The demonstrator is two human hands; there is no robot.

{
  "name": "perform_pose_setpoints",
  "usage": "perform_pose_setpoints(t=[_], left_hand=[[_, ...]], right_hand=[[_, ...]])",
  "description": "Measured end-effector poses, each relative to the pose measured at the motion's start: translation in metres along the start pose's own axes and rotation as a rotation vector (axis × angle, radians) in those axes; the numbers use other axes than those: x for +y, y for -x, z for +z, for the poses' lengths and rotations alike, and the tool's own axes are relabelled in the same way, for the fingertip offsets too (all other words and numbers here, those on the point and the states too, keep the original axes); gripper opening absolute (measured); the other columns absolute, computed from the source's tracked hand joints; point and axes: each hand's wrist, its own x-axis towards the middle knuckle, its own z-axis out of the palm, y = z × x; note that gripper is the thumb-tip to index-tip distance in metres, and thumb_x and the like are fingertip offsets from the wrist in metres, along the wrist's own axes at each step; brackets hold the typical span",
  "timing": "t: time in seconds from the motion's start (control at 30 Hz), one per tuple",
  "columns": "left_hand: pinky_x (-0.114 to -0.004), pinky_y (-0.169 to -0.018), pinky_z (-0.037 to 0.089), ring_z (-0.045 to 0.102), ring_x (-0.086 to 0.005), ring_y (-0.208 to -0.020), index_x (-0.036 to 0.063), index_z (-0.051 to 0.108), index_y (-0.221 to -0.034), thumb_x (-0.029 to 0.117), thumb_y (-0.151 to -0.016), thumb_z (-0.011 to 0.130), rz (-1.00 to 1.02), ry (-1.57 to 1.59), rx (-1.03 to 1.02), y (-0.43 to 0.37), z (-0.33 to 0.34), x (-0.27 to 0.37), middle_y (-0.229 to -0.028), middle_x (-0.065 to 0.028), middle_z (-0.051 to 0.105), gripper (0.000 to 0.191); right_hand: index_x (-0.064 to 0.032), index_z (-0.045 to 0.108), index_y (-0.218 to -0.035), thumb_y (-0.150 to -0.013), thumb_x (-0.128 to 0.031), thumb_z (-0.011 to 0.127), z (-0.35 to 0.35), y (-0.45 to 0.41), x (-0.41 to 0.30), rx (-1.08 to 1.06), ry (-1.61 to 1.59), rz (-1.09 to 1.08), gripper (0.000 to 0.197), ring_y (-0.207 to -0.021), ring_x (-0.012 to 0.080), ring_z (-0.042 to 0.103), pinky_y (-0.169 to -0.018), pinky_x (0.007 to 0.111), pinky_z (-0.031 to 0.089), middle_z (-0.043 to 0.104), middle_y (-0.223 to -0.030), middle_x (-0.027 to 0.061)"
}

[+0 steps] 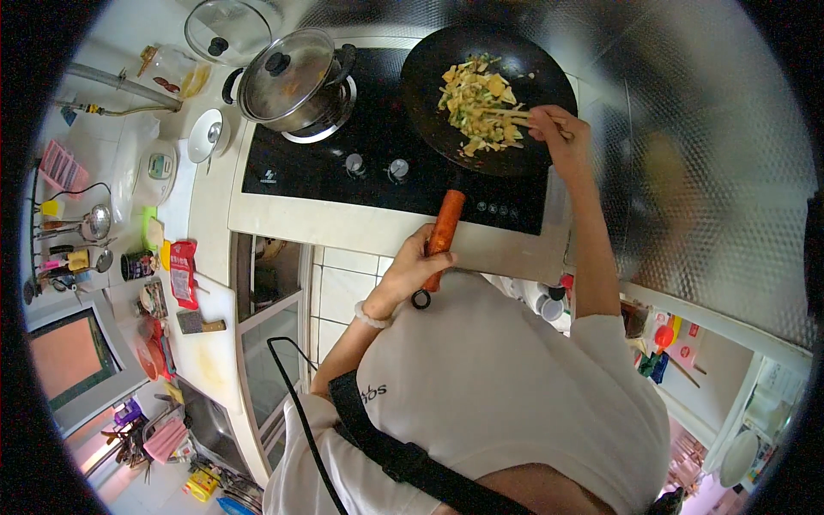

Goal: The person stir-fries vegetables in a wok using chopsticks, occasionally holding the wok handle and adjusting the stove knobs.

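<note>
My left hand is wrapped around the orange wooden handle of a black wok, which sits on the right side of a black glass gas hob. Inside the wok lies a heap of chopped yellow and green food, perhaps egg with greens. My right hand reaches over the wok's right rim and grips wooden chopsticks. Their tips are in the food, partly hidden by it.
A lidded steel pot stands on the left burner, with a loose glass lid behind it. A white bowl with a spoon is left of the hob. On the counter, a cleaver lies on a cutting board near a sink. A metal-sheeted wall borders the right.
</note>
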Motion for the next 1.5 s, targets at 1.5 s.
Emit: perform_pose_setpoints(t=[1.5], left_hand=[[-0.024,-0.045,0.043,0.05,-0.0096,-0.052,0.0017,0.048,-0.11,0.015,-0.08,0.064,0.12,-0.014,0.063,-0.003,0.001,-0.015,-0.074,-0.0006,0.05,0.037]], right_hand=[[0.0055,0.062,-0.094,-0.09,-0.022,0.058,-0.03,-0.018,-0.002,0.299,-0.027,0.056,0.028,-0.061,0.0152,0.062,-0.055,0.027,0.053,0.064,-0.073,0.0099]])
